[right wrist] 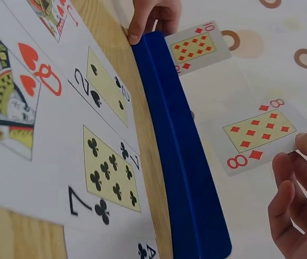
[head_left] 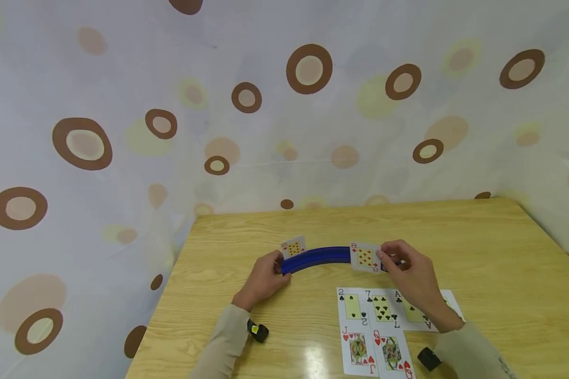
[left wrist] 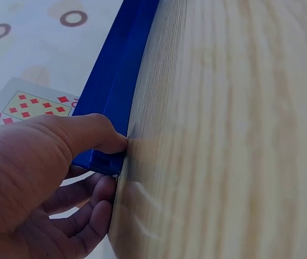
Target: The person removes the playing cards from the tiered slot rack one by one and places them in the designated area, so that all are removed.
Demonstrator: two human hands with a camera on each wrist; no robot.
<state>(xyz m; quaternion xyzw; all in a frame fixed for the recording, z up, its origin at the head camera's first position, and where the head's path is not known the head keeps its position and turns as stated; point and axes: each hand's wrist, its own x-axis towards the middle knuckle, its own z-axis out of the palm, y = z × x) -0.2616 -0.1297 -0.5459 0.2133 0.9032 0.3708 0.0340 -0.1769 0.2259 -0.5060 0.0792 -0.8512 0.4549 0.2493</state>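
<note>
A curved blue card holder stands on the wooden table, with the ten of diamonds upright in its left end. My left hand grips that left end, thumb on the near face and fingers behind, as the left wrist view shows. Between thumb and fingers my right hand pinches the eight of diamonds by its edge. In the head view this card overlaps the holder's right part; in the right wrist view it appears apart from the holder, on its far side.
Face-up cards lie near me: the two of spades, seven of clubs, an ace of clubs partly under my right arm, jack of hearts and queen of hearts. A patterned sheet hangs behind the table.
</note>
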